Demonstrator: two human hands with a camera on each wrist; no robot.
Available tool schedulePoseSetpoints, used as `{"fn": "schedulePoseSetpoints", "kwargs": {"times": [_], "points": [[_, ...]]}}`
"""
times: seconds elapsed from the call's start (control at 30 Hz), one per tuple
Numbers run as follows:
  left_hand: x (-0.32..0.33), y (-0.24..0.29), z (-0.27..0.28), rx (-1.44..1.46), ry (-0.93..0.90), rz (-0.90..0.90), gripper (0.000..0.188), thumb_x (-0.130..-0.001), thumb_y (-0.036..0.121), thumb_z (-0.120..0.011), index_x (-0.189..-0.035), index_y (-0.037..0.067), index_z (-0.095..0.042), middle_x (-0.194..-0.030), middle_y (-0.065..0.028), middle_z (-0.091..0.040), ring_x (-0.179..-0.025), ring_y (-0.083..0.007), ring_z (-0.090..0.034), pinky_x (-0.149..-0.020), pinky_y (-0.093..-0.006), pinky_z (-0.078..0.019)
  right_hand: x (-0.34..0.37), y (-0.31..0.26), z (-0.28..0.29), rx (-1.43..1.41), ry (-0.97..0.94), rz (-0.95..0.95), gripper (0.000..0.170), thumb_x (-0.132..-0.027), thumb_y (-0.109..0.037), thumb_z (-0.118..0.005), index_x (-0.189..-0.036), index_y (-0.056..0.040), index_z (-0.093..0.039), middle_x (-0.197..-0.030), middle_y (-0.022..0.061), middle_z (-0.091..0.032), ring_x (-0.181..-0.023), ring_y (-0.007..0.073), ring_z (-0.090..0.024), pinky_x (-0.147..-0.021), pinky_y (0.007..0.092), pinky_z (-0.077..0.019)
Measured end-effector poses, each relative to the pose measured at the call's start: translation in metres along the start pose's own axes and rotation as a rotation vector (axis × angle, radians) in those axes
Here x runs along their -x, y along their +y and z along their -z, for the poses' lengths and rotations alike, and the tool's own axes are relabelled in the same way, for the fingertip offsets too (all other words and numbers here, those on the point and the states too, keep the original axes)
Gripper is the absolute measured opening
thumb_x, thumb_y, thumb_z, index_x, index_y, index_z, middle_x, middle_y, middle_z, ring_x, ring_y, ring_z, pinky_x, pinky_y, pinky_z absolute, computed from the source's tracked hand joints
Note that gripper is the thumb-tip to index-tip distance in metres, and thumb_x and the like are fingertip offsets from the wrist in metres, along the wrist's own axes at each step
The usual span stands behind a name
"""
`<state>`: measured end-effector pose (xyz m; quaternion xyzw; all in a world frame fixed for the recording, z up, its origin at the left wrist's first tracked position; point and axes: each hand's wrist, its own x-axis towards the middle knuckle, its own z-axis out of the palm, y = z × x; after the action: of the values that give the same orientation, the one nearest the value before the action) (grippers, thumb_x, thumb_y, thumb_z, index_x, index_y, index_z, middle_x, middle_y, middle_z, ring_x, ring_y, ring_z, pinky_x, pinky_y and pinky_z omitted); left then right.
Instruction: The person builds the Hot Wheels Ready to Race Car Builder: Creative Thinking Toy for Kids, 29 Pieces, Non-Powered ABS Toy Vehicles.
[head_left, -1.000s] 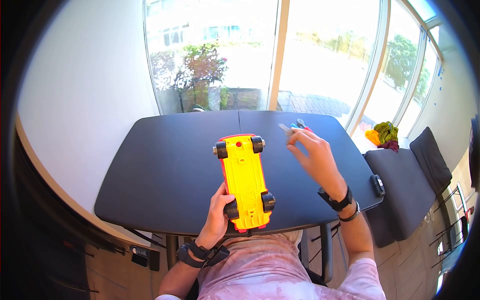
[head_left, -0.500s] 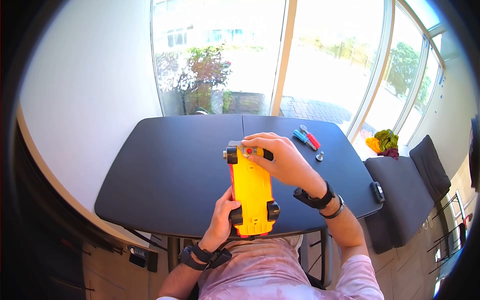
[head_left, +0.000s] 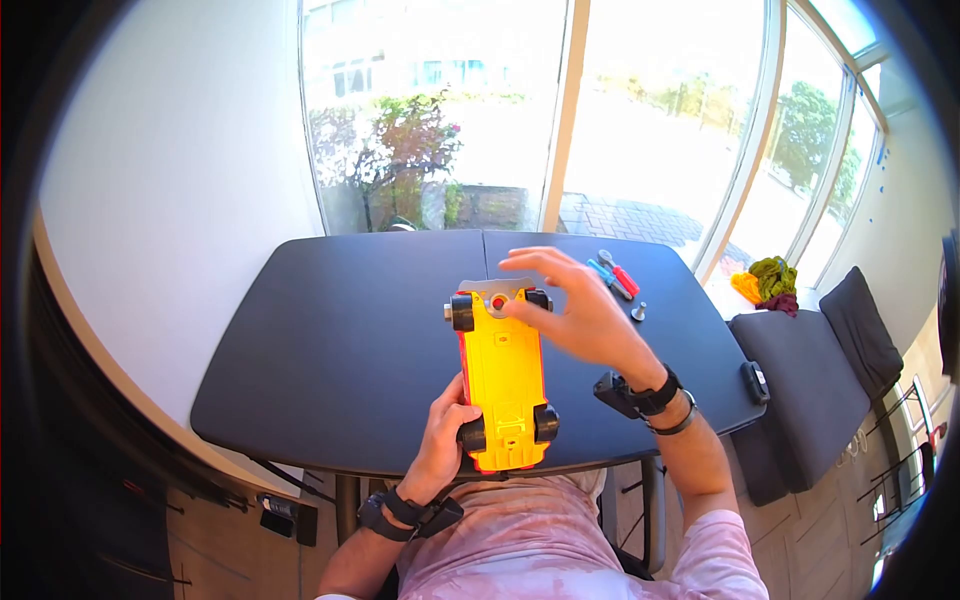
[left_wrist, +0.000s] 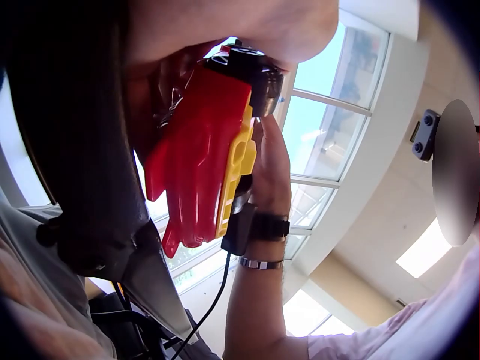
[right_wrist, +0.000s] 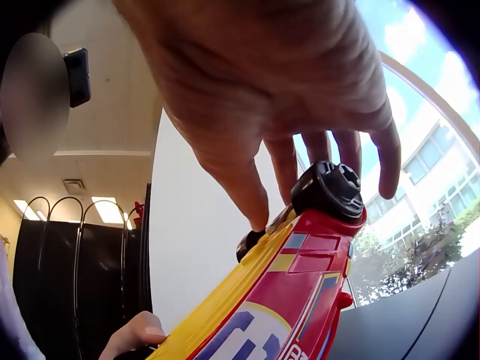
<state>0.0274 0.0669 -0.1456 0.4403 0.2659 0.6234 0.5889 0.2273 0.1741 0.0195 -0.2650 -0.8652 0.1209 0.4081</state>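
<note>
A toy car (head_left: 505, 385) is held underside up, its yellow base facing the head camera and its red body below. My left hand (head_left: 438, 442) grips it along its near left side, thumb beside a black wheel (head_left: 472, 434). Across the car's far end lies a flat grey plate (head_left: 486, 287), with a red spot showing through a ring in it. My right hand (head_left: 590, 322) hovers over that end with fingers spread, its thumb tip close to the ring. In the right wrist view the fingers reach past a black wheel (right_wrist: 330, 191).
A dark table (head_left: 320, 340) spans the area under the hands. On its far right lie a blue-handled tool (head_left: 606, 277), a red-handled tool (head_left: 626, 280) and a small grey bolt (head_left: 639, 312). A black device (head_left: 755, 383) sits at the right edge, beside a grey seat (head_left: 800, 370).
My right hand brought the grey plate from the table's right side onto the car's far end, then loosened its fingers from it. The left hand keeps its grip on the car.
</note>
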Motion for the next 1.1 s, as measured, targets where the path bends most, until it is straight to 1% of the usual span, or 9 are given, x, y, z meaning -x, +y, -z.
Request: {"fn": "schedulePoseSetpoints", "kwargs": {"times": [0.13,0.23,0.33,0.43,0.67,0.83,0.93,1.03,1.1], "points": [[-0.001,-0.003,0.002,0.015,0.014,-0.006,0.050,-0.102,0.027,-0.057,-0.143,-0.001,-0.059,-0.130,-0.0074,-0.071,-0.119,-0.0142,-0.068,-0.106,-0.0280,-0.0518,-0.001,0.017,0.026,0.188,0.064,-0.001,0.027,-0.102,-0.019,-0.078,-0.125,-0.0046,-0.077,-0.131,0.0165,-0.077,-0.126,0.0370,-0.072,-0.111,0.0451,-0.0558],[-0.002,-0.005,0.002,0.046,0.024,0.001,0.050,-0.102,0.027,-0.057,-0.143,-0.001,-0.059,-0.131,-0.0077,-0.071,-0.121,-0.0145,-0.068,-0.106,-0.0280,-0.0518,0.003,0.051,0.047,0.338,-0.071,-0.077,0.021,-0.104,-0.016,-0.074,-0.121,-0.0039,-0.077,-0.127,0.0162,-0.077,-0.122,0.0379,-0.072,-0.105,0.0461,-0.0581],[0.000,-0.004,0.000,0.060,0.030,0.001,0.051,-0.102,0.026,-0.056,-0.146,-0.002,-0.059,-0.133,-0.0084,-0.071,-0.123,-0.0157,-0.068,-0.108,-0.0287,-0.0516,0.023,0.105,0.056,0.616,-0.090,-0.082,0.018,-0.103,-0.007,-0.068,-0.118,-0.0053,-0.078,-0.117,0.0145,-0.077,-0.115,0.0373,-0.073,-0.096,0.0483,-0.0599],[-0.002,-0.006,0.003,0.059,0.042,-0.020,0.054,-0.103,0.024,-0.055,-0.149,-0.002,-0.058,-0.136,-0.0094,-0.071,-0.124,-0.0170,-0.068,-0.110,-0.0296,-0.0513,0.046,0.149,0.059,0.839,-0.178,-0.189,0.017,-0.099,-0.003,-0.071,-0.114,-0.0055,-0.077,-0.110,0.0130,-0.075,-0.112,0.0375,-0.072,-0.096,0.0501,-0.0591],[-0.001,-0.005,0.003,0.065,0.020,-0.009,0.055,-0.104,0.022,-0.055,-0.153,-0.004,-0.056,-0.140,-0.0107,-0.071,-0.127,-0.0177,-0.067,-0.115,-0.0308,-0.0498,0.094,0.226,0.064,0.982,-0.300,-0.361,0.019,-0.091,0.004,-0.068,-0.105,-0.0066,-0.072,-0.107,0.0149,-0.074,-0.109,0.0391,-0.073,-0.089,0.0527,-0.0597],[-0.001,-0.006,0.003,0.078,0.017,-0.028,0.056,-0.105,0.023,-0.055,-0.154,-0.003,-0.055,-0.141,-0.0110,-0.071,-0.127,-0.0176,-0.068,-0.114,-0.0308,-0.0510,0.097,0.220,0.064,0.845,-0.288,-0.468,0.018,-0.096,0.002,-0.067,-0.112,-0.0055,-0.071,-0.107,0.0173,-0.073,-0.111,0.0397,-0.073,-0.090,0.0548,-0.0586],[-0.001,-0.006,0.003,0.075,0.013,-0.023,0.056,-0.105,0.023,-0.056,-0.154,-0.003,-0.055,-0.141,-0.0109,-0.071,-0.127,-0.0173,-0.068,-0.113,-0.0307,-0.0517,0.085,0.186,0.059,0.615,-0.194,-0.245,0.020,-0.103,-0.004,-0.066,-0.122,-0.0031,-0.071,-0.113,0.0201,-0.072,-0.114,0.0418,-0.072,-0.096,0.0552,-0.0587],[-0.001,-0.009,0.006,0.064,0.007,-0.012,0.056,-0.105,0.024,-0.056,-0.154,-0.003,-0.055,-0.141,-0.0108,-0.071,-0.126,-0.0171,-0.068,-0.112,-0.0302,-0.0520,0.056,0.132,0.058,0.573,-0.213,-0.204,0.024,-0.106,-0.008,-0.066,-0.129,-0.0030,-0.070,-0.117,0.0197,-0.071,-0.113,0.0403,-0.071,-0.097,0.0511,-0.0571],[-0.001,-0.007,0.005,0.053,0.006,-0.014,0.057,-0.105,0.025,-0.055,-0.155,-0.003,-0.055,-0.141,-0.0108,-0.071,-0.126,-0.0172,-0.068,-0.112,-0.0298,-0.0518,0.037,0.098,0.055,0.485,-0.124,-0.136,0.020,-0.106,-0.007,-0.068,-0.125,-0.0030,-0.071,-0.116,0.0174,-0.072,-0.108,0.0363,-0.072,-0.094,0.0463,-0.0579]]}}
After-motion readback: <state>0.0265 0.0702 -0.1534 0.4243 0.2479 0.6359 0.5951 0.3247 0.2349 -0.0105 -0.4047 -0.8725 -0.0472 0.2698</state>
